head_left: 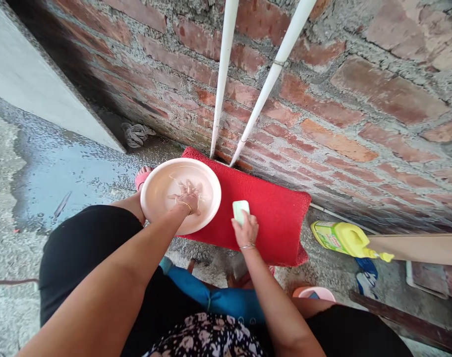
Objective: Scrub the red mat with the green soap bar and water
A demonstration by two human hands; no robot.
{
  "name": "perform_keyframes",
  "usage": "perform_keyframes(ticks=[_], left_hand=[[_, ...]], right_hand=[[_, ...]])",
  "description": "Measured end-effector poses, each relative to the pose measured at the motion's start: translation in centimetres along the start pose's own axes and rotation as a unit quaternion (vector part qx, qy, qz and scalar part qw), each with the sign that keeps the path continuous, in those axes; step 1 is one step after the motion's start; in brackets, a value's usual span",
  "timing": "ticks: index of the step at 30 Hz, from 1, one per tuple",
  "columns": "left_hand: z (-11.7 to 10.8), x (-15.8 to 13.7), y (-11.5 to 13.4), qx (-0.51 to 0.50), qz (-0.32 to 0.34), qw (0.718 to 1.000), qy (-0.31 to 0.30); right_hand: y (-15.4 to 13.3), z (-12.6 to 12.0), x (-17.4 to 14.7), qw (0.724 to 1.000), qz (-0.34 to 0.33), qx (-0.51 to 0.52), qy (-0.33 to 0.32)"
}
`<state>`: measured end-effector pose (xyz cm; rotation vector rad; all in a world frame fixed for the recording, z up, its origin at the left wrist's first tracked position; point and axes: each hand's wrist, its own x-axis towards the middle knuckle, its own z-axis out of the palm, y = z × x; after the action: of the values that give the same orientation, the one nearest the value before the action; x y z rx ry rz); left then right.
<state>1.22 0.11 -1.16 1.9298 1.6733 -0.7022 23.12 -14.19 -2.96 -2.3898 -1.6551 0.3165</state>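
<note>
A round pale pink basin (217, 196) of water rests on the left part of a red mat (278, 208). My left hand (189, 197) dips into the water with its fingers spread and nothing in them. Over the mat, just right of the basin, my right hand (247, 230) grips a pale green bar of soap (241, 206) between thumb and fingers. The soap lies on or just above the red surface; I cannot tell which.
Two white pipes (265, 87) run up the brick wall (315, 129) behind the mat. To the right stands a yellow detergent bottle (341, 238). A pink bucket (324, 292) sits near my right knee. Wet concrete (62, 168) spreads to the left.
</note>
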Motion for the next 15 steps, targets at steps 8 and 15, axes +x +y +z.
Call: perform_keyframes(ticks=[8, 15], left_hand=[[0.3, 0.2, 0.1, 0.004, -0.004, 1.000, 0.011], [0.0, 0.0, 0.0, -0.022, 0.008, 1.000, 0.001]], right_hand=[[-3.8, 1.3, 0.4, 0.995, -0.073, -0.041, -0.059], [10.0, -3.5, -0.5, 0.984, 0.158, -0.078, 0.000]])
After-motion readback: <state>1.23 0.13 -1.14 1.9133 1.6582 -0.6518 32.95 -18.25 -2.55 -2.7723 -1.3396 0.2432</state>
